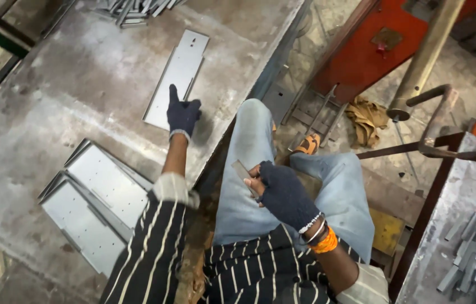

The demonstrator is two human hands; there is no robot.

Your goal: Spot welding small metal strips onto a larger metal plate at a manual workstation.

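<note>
The left hand (183, 114), in a dark knit glove, lay open with a wide, empty grip on the lower end of a long flat steel plate (179, 76) on the tabletop (80, 84). Judged from that loose contact, the plate could skid on the worn steel, or its cut edges could snag the glove. The plate looked pale grey, thin, with small holes near its far end. The right hand (283, 191), nearer the body than the plate, pinched a small metal strip (243, 170) over the knee
</note>
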